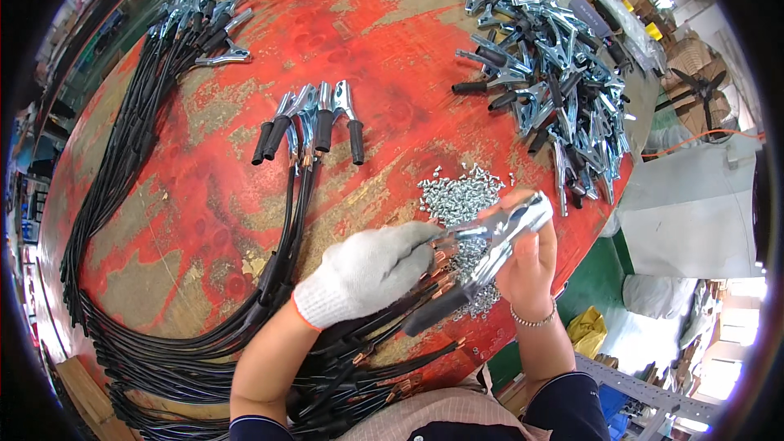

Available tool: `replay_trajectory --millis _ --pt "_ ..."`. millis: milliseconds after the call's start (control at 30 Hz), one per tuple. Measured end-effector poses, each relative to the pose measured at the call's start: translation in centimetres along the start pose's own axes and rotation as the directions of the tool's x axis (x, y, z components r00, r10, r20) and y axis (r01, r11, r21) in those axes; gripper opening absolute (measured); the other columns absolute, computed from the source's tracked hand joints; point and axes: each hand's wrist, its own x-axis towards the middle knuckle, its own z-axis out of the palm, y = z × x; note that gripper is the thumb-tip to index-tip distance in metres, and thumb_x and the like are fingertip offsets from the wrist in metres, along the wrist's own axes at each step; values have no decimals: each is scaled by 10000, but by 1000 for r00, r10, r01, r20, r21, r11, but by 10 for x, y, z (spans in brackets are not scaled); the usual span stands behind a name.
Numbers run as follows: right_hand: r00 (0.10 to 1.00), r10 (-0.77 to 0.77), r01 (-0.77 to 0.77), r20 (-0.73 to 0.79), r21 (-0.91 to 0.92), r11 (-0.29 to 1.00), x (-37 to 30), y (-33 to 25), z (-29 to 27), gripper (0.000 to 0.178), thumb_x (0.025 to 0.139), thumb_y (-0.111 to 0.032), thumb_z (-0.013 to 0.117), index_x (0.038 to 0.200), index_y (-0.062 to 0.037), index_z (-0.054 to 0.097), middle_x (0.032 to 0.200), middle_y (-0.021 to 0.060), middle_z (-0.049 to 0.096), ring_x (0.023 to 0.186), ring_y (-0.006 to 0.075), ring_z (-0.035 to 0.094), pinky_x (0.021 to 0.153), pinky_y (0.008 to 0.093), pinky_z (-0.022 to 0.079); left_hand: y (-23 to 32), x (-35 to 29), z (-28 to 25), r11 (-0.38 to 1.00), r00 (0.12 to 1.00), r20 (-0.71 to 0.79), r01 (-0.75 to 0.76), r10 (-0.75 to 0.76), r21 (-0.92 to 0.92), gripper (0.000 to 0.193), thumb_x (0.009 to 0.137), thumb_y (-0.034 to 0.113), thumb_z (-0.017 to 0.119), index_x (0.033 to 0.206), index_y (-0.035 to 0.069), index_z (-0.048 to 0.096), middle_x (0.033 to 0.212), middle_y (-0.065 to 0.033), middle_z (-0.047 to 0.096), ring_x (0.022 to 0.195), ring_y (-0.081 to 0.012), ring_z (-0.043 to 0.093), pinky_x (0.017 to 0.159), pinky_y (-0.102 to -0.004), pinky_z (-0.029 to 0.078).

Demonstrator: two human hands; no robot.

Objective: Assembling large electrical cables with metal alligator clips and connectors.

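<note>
My left hand (363, 271), in a pale knitted glove, is closed with its fingertips at the near side of a silver metal spring clamp (496, 257). Bare copper ends (442, 258) of black cables show just beside those gloved fingers; whether the glove also grips a cable is hidden. My bare right hand (529, 265), a beaded bracelet at its wrist, grips the same clamp around the jaw end. One black-sleeved handle (437, 311) points down-left from it. Beneath the clamp lies a pile of small silver screws (461, 196), partly covered by my hands.
Several clamps joined to cables (314, 114) lie mid-table. A large heap of loose clamps (555, 82) covers the far right. At the left, a long bundle of black cables (135, 147) with clamps curves around toward me. The worn red tabletop (367, 49) ends at a curved right edge.
</note>
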Motion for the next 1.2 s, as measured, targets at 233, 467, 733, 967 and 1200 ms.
replay_trajectory --millis 233,467,733,967,1200 --pt "995 90 -38 43 -669 742 77 52 -37 313 927 -332 601 1075 -59 636 936 100 642 885 227 641 778 352 513 -37 20 -3 573 937 -105 113 -334 -811 235 975 160 510 1132 15 608 764 -17 646 509 -70 552 423 -207 401" --pt "987 112 91 112 -981 173 93 76 -32 199 834 -283 690 811 -86 672 811 76 621 803 277 634 695 398 506 -41 20 28 638 904 -141 168 -403 -751 238 978 161 504 1151 31 602 793 -32 669 520 -74 571 427 -201 413" --pt "991 1 121 130 -922 368 90 79 -36 126 824 -213 676 869 -96 672 850 71 657 816 290 642 715 359 510 -15 3 25 856 961 -171 102 -215 -506 330 972 201 525 1218 -12 583 841 -26 642 651 -58 562 575 -226 476" --pt "986 -74 168 152 -934 316 83 73 -40 156 855 -255 672 908 -108 676 891 52 645 860 267 633 718 372 507 -18 2 24 827 950 -209 80 -232 -557 338 980 182 510 1233 -36 563 856 -54 664 661 -68 573 600 -220 490" --pt "963 -1 258 270 -920 294 90 68 -21 111 844 -229 682 906 -137 689 840 31 636 821 228 635 698 337 506 -34 7 23 541 913 -261 -54 -313 -839 287 986 202 508 1187 5 563 827 -98 677 507 -93 573 439 -201 435"
